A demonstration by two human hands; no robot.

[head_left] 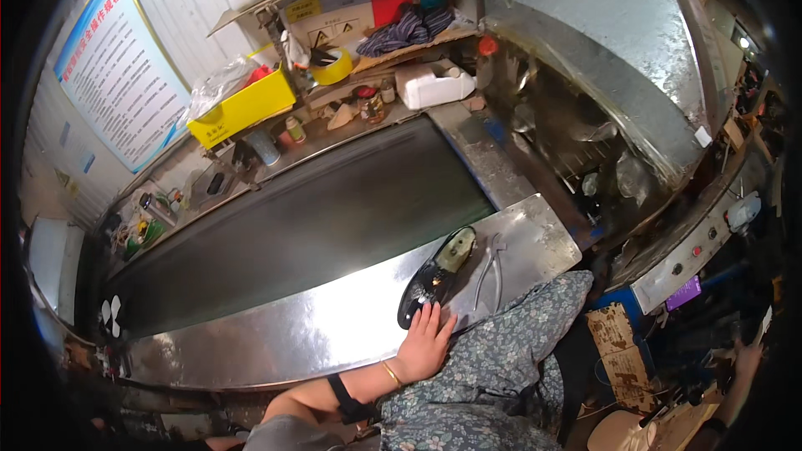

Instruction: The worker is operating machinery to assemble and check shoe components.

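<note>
Black glossy shoe (437, 274) lying near the right end of the steel table (334, 326), toe toward the near edge. Left hand (424, 341) flat, fingers spread, touching the toe, gripping nothing. Pliers (490, 269) just beside. Right hand out of sight. Dark belt (309, 217) stretching beyond, bare.

Shoe (436, 276) on ledge (334, 326), pliers (491, 271) right.

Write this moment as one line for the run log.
left hand: flat, touches toe of black shoe | right hand: not in view | pliers beside shoe | steel ledge, dark belt behind
</note>
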